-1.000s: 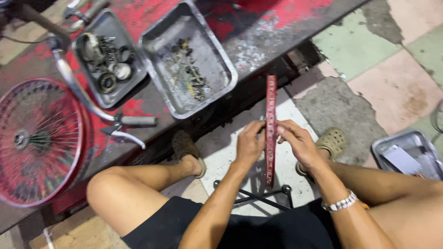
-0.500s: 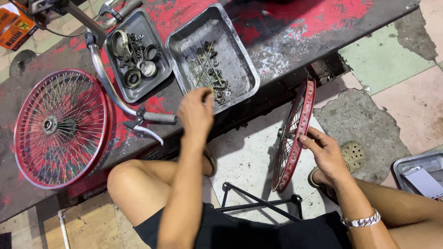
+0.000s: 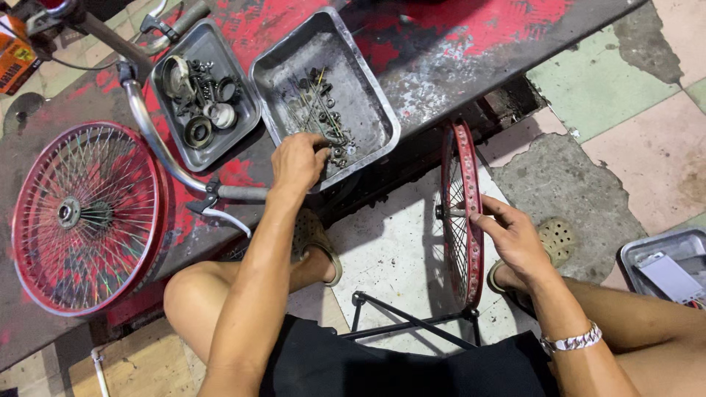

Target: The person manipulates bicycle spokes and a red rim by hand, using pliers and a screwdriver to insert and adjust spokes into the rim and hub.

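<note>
My left hand [image 3: 298, 160] was down in the big metal tray [image 3: 382, 121], fingers curled and pinching among the loose spokes and nipples [image 3: 323, 110] near its front edge; I could not tell whether a piece was already caught between them. My right hand [image 3: 515, 239] held the bare red rim [image 3: 462, 213] upright on edge over the floor between my knees, thumb and fingers half closed around its side by the hub [image 3: 440, 213], with the black stand [image 3: 412, 320] below it.

To do this part well, I judged that the rim had to stay steady and vertical while I fished, so the few spokes already in it would not swing or slip out. It seemed best to pick out a single small piece with my fingertips rather than rake through the pile, and to keep my wrist off the tray's edge so it would not tip off the bench [image 3: 456, 44].

Half a second earlier my left hand had been above the tray's near corner, not yet in it; by now it had dropped inside. The rim had leaned to one side then, and now stood straighter. The finished wheel [image 3: 84, 217], the handlebar [image 3: 158, 140] and the smaller tray of bearing parts [image 3: 243, 121] lay as they had.
</note>
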